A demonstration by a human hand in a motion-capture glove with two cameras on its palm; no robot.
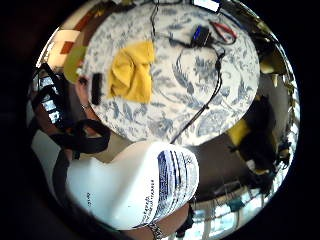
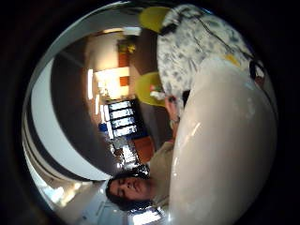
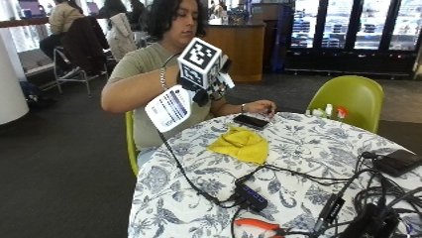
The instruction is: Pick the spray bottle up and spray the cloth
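Note:
A white spray bottle with a printed label is up in the air, tilted, above the near edge of the table. My gloved right hand grips its upper part. The bottle's body fills much of both palm views. A crumpled yellow cloth lies on the flowered tablecloth, below and to the right of the bottle, apart from it. From the palm, the cloth shows on the table beyond the bottle. The nozzle is hidden behind my hand.
The person's bare left hand rests on a black phone just beyond the cloth. A USB hub, cables, orange pliers and a black box lie on the round table. A green chair stands behind.

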